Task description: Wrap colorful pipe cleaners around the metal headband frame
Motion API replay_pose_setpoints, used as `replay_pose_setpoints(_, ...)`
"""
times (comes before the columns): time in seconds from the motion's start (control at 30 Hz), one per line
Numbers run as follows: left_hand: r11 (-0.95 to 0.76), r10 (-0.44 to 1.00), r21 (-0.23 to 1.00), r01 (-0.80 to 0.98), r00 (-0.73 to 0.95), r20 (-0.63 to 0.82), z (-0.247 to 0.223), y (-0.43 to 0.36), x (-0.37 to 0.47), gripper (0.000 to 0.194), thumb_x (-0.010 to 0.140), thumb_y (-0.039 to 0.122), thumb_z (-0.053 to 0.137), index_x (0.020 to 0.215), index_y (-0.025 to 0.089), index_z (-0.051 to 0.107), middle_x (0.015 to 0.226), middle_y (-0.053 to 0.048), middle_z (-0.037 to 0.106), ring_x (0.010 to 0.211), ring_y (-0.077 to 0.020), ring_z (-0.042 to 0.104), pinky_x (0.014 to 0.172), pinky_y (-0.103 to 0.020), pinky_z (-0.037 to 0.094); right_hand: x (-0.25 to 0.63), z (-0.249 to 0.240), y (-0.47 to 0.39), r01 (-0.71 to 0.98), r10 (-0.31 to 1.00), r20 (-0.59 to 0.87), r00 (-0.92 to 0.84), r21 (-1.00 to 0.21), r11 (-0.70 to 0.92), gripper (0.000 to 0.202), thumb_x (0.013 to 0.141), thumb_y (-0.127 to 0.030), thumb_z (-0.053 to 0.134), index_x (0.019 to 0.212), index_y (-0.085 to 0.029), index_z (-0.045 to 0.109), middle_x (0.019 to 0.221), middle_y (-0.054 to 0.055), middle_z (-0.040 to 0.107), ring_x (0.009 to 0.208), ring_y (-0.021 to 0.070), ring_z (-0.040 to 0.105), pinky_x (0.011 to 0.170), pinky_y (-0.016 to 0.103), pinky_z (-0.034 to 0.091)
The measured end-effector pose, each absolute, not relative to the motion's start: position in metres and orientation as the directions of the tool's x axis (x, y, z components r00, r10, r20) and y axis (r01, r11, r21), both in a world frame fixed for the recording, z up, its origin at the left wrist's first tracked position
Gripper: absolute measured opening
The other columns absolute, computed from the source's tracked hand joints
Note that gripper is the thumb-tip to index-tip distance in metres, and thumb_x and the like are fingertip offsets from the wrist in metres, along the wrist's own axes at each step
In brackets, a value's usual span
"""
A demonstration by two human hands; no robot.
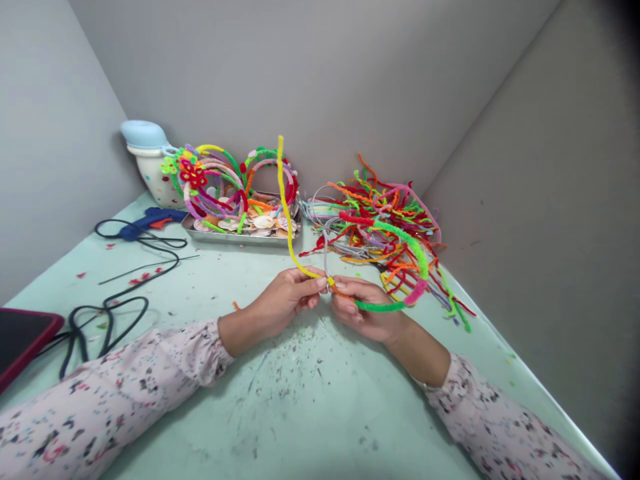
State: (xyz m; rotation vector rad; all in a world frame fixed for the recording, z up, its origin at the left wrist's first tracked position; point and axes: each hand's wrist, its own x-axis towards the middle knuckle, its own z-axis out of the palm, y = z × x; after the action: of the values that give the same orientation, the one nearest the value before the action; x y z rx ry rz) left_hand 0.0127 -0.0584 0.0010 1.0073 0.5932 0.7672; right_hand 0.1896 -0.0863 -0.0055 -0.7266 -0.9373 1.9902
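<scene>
In the middle of the view my left hand pinches a yellow pipe cleaner, whose long free end rises above the fingers. Its lower end is wound at the tip of a headband wrapped in red, green, pink and orange pipe cleaner. My right hand is closed on that headband close to the yellow winding. A bare grey stretch of the band stands up between the two hands. Fingertips of both hands almost meet, and they partly hide the winding.
Behind, a metal tray holds shells and several wrapped headbands. Loose pipe cleaners pile up at the back right. On the left are a blue glue gun, its dark cord, a white cup and a red-edged device.
</scene>
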Motion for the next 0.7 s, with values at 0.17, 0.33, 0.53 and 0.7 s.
replay_pose_setpoints(0.17,0.31,0.783,0.904,-0.295,0.619,-0.067,0.0025,-0.0587,0.0128,0.017,0.072,0.026,0.072,0.082,0.015,0.066,0.062,0.004,0.055,0.05,-0.0027,0.042,0.047,-0.017,0.027,0.1895,-0.0038,-0.0871,-0.419,0.834,-0.157,-0.528,-0.806,-0.417,0.003,0.083,-0.019,0.049,0.082,-0.016,0.049,0.047,-0.006,0.047,0.035,0.0046,0.033,0.037,0.018,0.021)
replay_pose_setpoints(0.33,0.301,0.779,0.908,-0.293,0.625,-0.057,0.0045,-0.0596,0.0127,0.017,0.071,0.027,0.073,0.08,0.014,0.066,0.063,0.004,0.055,0.051,-0.0029,0.041,0.048,-0.017,0.028,0.1896,-0.0031,-0.0876,-0.418,0.825,-0.155,-0.544,-0.802,-0.427,0.004,0.083,-0.018,0.049,0.08,-0.016,0.048,0.047,-0.006,0.047,0.035,0.0048,0.033,0.037,0.018,0.022)
replay_pose_setpoints(0.53,0.297,0.773,0.912,-0.282,0.632,-0.057,0.0039,-0.0594,0.0128,0.018,0.071,0.028,0.073,0.079,0.013,0.065,0.064,0.003,0.054,0.051,-0.0031,0.041,0.049,-0.017,0.028,0.1905,-0.0042,-0.0879,-0.421,0.815,-0.149,-0.56,-0.796,-0.435,0.004,0.082,-0.019,0.051,0.081,-0.016,0.049,0.046,-0.006,0.046,0.035,0.0048,0.033,0.036,0.017,0.022)
replay_pose_setpoints(0.7,0.29,0.77,0.923,-0.252,0.634,-0.069,0.0007,-0.0584,0.0116,0.018,0.073,0.029,0.071,0.081,0.014,0.065,0.061,0.004,0.051,0.051,-0.0036,0.039,0.05,-0.018,0.028,0.1914,-0.005,-0.0877,-0.406,0.805,-0.15,-0.574,-0.802,-0.439,0.006,0.081,-0.021,0.052,0.08,-0.016,0.05,0.046,-0.006,0.046,0.035,0.005,0.032,0.037,0.018,0.022)
